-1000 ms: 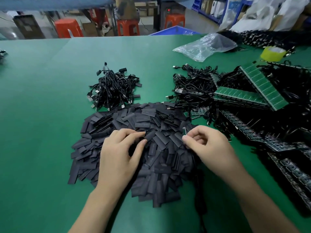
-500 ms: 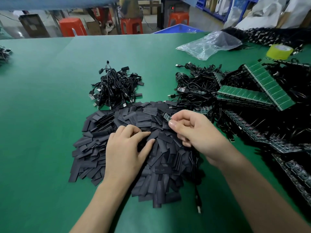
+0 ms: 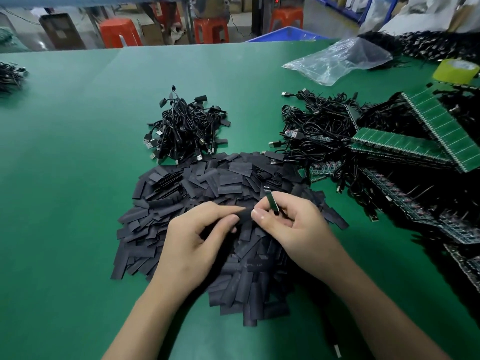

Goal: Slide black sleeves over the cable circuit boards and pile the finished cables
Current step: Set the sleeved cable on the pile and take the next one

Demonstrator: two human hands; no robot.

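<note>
Far left on the green table [image 3: 78,152]: one small clump of cables [image 3: 10,76]. Next, one pile of finished cables [image 3: 185,128], just behind one big heap of sleeves [image 3: 181,193]; both too many to count. Over the heap: left hand [image 3: 192,245] curled, pinching one black sleeve [image 3: 244,218]; right hand [image 3: 296,229] curled, gripping one circuit board [image 3: 273,203], thumb touching that sleeve. Rightward: one tangle of bare cables [image 3: 319,126], two green panels [image 3: 397,146] on top, one plastic bag [image 3: 337,61], one tape roll [image 3: 457,71].
</note>
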